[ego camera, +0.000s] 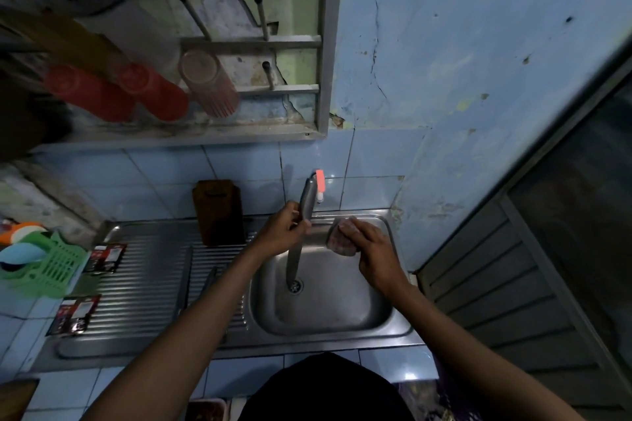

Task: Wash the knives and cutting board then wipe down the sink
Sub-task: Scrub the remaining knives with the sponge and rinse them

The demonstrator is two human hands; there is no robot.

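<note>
Over the steel sink basin (342,304) my left hand (282,232) grips a long grey knife (293,261) near its middle. The handle points up toward the tap and the blade tip hangs down close to the drain (296,285). My right hand (374,255) holds a pinkish scrubbing pad (337,239) just right of the knife, near the basin's back rim. A dark brown cutting board (219,212) leans upright against the tiled wall behind the drainboard. Two more knives (186,278) lie on the ribbed drainboard (136,284), partly hidden by my left forearm.
A tap with a pink lever (320,181) juts from the wall above the basin. A green plastic basket (51,267) and two dark sachets (104,256) sit left of the drainboard. Red cups (150,92) hang in a wall rack above. A louvred door (513,284) stands on the right.
</note>
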